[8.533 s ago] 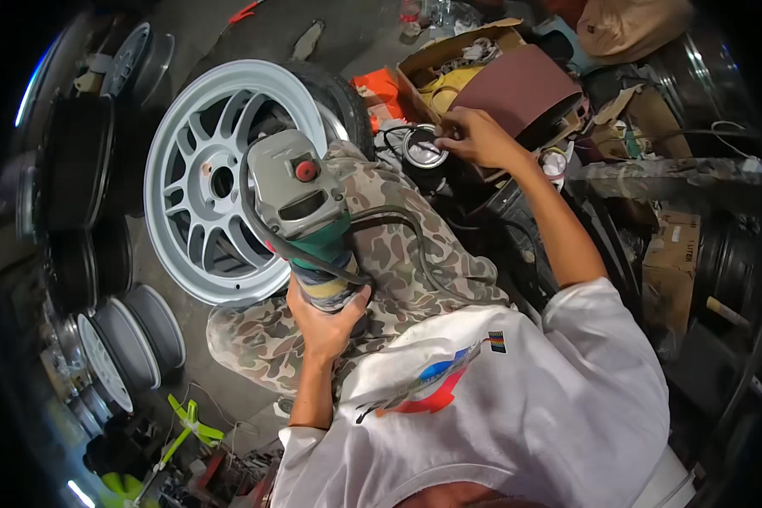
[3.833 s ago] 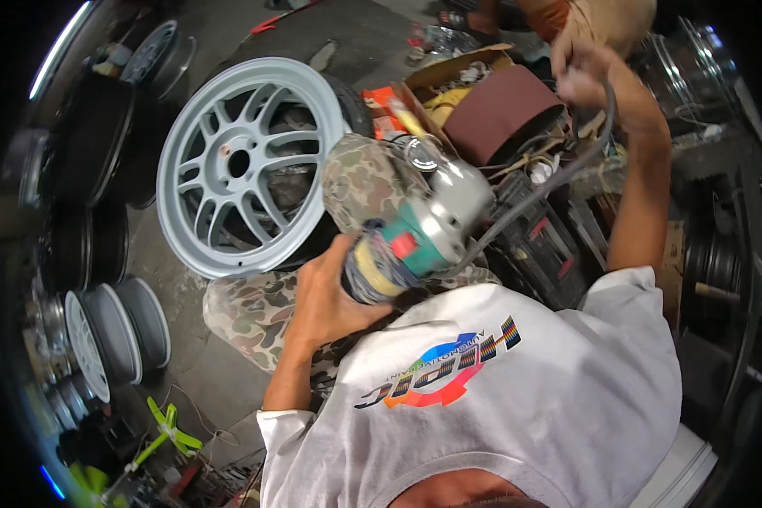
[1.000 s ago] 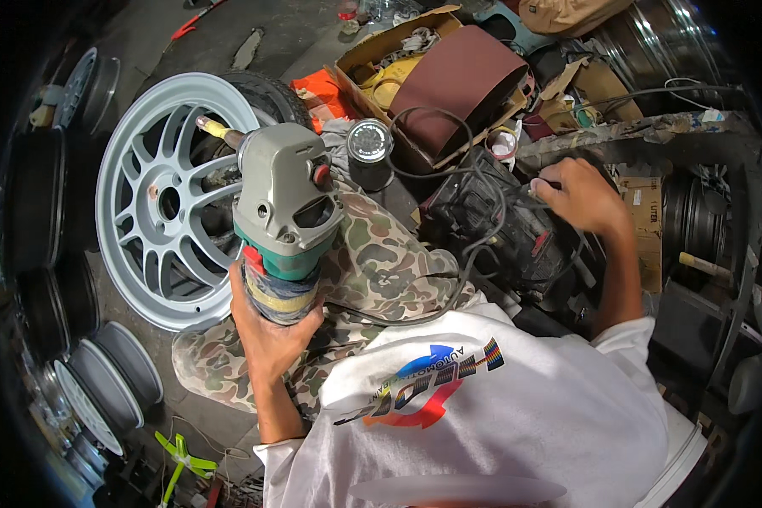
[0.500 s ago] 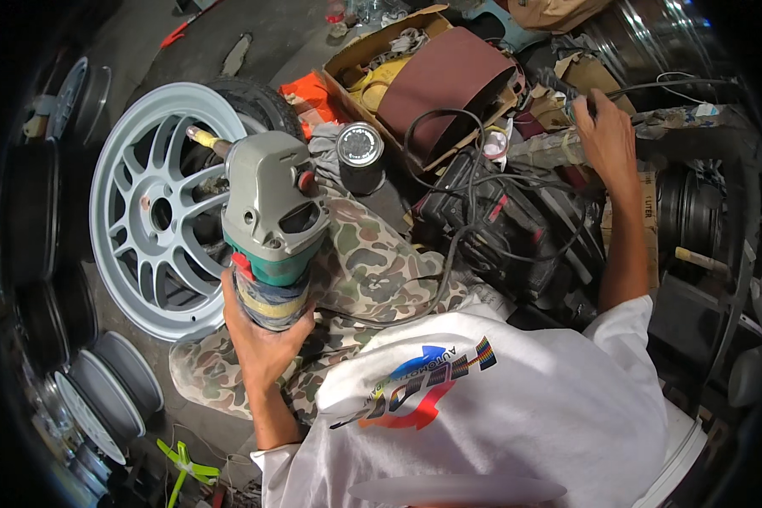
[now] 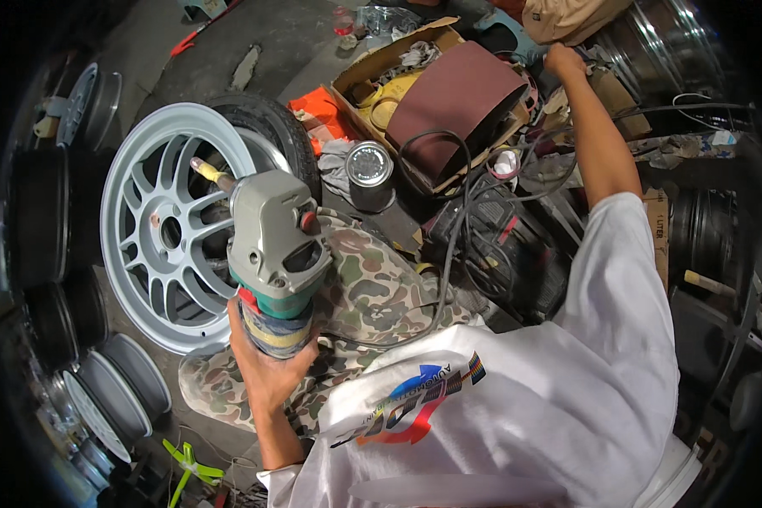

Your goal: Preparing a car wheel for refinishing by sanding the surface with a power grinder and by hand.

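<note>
My left hand (image 5: 267,362) is wrapped round the taped grip of a grey-and-green angle polisher (image 5: 279,237), which stands upright over my camouflage-clad leg. A side handle with yellow tape (image 5: 212,173) sticks out from its head, in front of a light grey alloy wheel (image 5: 165,296). My right arm stretches to the far right, where my right hand (image 5: 565,61) is curled closed beside a tan cloth bag (image 5: 567,19). Whatever its fingers hold, if anything, is hidden. The polisher's black cord (image 5: 449,262) loops across my lap toward the right.
A cardboard box (image 5: 347,83) holds a brown sanding belt (image 5: 453,106) and yellow items. Before it stand a dark can with a silver lid (image 5: 369,165) and a black tool case (image 5: 516,254). A tyre (image 5: 300,148) lies behind the wheel; more rims (image 5: 114,385) line the left.
My right hand has moved farther away and slightly left, up to the tan bag, with the arm stretched out. The left hand keeps its hold on the polisher; the view has shifted slightly.
</note>
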Demonstrator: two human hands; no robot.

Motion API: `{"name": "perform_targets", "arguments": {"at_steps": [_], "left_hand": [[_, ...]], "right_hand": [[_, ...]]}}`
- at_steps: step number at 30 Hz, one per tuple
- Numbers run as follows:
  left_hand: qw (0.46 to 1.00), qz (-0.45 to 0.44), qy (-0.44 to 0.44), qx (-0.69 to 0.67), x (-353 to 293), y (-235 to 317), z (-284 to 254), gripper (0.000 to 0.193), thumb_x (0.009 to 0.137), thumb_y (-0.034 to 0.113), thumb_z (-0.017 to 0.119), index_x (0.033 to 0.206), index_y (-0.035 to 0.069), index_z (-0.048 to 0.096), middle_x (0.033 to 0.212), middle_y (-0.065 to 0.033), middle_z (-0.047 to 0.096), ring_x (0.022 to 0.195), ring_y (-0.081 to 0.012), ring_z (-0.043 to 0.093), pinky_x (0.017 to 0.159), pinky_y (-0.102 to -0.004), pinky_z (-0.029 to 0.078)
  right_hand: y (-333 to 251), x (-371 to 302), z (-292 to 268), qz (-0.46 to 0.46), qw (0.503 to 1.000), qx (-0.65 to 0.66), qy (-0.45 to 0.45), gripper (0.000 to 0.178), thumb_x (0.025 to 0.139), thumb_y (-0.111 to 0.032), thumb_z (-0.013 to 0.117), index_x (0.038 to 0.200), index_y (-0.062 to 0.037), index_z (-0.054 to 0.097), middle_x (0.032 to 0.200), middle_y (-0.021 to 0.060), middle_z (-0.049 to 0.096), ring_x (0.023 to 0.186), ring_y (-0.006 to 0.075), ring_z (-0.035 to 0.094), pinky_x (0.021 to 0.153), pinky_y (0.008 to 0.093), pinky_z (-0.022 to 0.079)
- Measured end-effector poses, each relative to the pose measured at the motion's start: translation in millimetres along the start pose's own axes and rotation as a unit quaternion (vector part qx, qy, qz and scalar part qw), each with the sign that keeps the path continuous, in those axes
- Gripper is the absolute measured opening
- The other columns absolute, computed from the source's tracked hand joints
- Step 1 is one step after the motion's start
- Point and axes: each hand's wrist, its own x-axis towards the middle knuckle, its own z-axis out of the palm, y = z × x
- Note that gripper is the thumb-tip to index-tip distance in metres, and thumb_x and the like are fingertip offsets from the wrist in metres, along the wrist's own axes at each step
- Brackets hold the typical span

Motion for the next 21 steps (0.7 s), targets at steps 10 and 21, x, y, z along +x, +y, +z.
{"name": "perform_targets", "arguments": {"at_steps": [10, 21], "left_hand": [[0.998, -0.052, -0.015, 0.030, 4.3, 12.5, 2.4, 0.082, 0.060, 0.018, 0.088, 0.128, 0.000, 0.046, 0.109, -0.0129, 0.064, 0.095, -0.0203, 0.064, 0.087, -0.0335, 0.051], [0.992, -0.110, -0.016, 0.053, 1.9, 14.6, -2.2, 0.093, 0.057, 0.019, 0.089, 0.135, -0.002, 0.042, 0.113, -0.0137, 0.064, 0.095, -0.0215, 0.065, 0.086, -0.0346, 0.053]], "right_hand": [[15.0, 15.7, 93.2, 0.060, 0.981, -0.035, -0.180, 0.038, 0.097, -0.014, 0.065, 0.134, -0.0068, 0.068, 0.148, 0.0149, 0.059, 0.131, 0.0359, 0.061, 0.103, 0.0478, 0.054], [40.7, 41.5, 154.2, 0.042, 0.983, -0.043, -0.176, 0.040, 0.094, -0.015, 0.064, 0.132, -0.0065, 0.068, 0.143, 0.0178, 0.062, 0.133, 0.0376, 0.059, 0.108, 0.0475, 0.050]]}}
